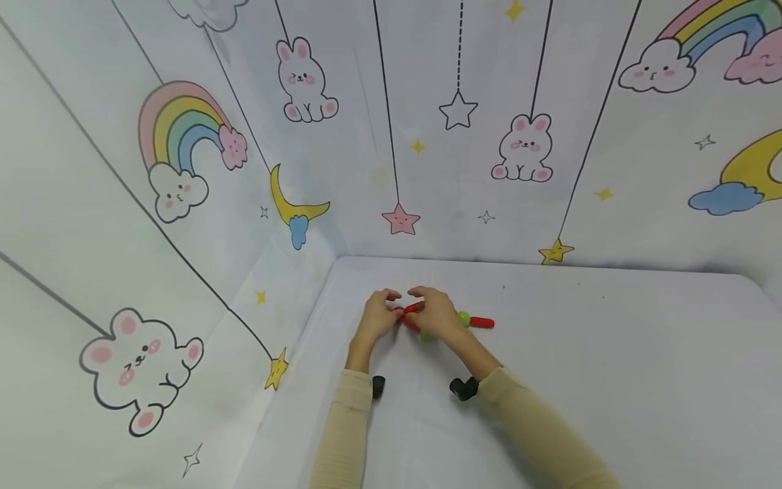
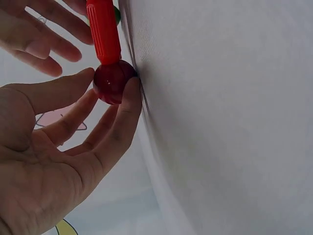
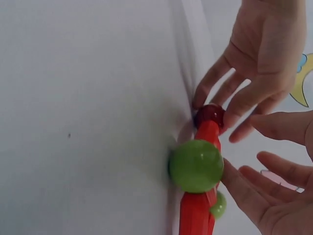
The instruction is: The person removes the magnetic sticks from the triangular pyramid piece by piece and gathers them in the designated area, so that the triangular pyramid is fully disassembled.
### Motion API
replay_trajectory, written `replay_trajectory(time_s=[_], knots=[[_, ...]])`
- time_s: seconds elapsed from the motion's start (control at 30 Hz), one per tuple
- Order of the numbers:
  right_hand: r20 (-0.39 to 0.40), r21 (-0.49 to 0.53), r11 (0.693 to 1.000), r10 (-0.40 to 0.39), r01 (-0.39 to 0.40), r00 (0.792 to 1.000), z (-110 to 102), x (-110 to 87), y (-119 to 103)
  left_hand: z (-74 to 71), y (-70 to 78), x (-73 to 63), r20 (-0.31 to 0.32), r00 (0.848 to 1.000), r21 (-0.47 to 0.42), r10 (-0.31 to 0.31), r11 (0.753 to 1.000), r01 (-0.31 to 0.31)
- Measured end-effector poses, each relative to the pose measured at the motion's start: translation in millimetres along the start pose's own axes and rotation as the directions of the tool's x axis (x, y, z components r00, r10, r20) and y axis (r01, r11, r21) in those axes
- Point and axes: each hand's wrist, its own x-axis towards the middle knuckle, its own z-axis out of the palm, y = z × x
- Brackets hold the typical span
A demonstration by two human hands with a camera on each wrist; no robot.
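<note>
In the head view, my left hand (image 1: 379, 319) is at the left end of a toy built of red rods and balls. Its thumb and a finger pinch a dark red ball (image 2: 113, 82), from which a ridged red rod (image 2: 103, 32) runs. My right hand (image 1: 436, 314) is over the toy's middle, thumb and fingers apart and loosely bent. In the right wrist view its fingertips (image 3: 232, 171) lie right beside a large green ball (image 3: 196, 166). A smaller-looking green ball (image 3: 219, 205) shows behind the rods. Part of the toy is hidden under my right hand.
The toy lies on a white-covered table (image 1: 611, 360). Behind and to the left stand white cloth walls (image 1: 360, 156) printed with rabbits, stars and rainbows. Black fittings (image 1: 464, 389) sit by both wrists. One red rod (image 1: 482, 322) points right past my right hand.
</note>
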Motion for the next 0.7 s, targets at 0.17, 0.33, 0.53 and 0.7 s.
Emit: replay_trajectory(time_s=[0.17,0.33,0.53,0.7], knots=[[-0.01,-0.061,0.998,-0.012,0.011,1.0,9,3.7,-2,1.1,-1.9,0.1,0.017,1.0,0.026,0.002,1.0,-0.003],[-0.005,-0.104,0.994,-0.04,0.039,0.999,14,5.5,-5,2.3,-5.6,2.3,0.024,1.0,0.023,0.008,1.0,-0.008],[-0.018,-0.172,0.983,-0.066,0.062,0.998,23,8.0,-3,3.6,-8.8,2.8,0.014,1.0,0.008,0.017,1.0,-0.017],[-0.025,-0.219,0.973,-0.076,0.069,0.997,29,12.2,0,3.4,-8.4,3.0,0.012,1.0,0.003,0.013,1.0,-0.013]])
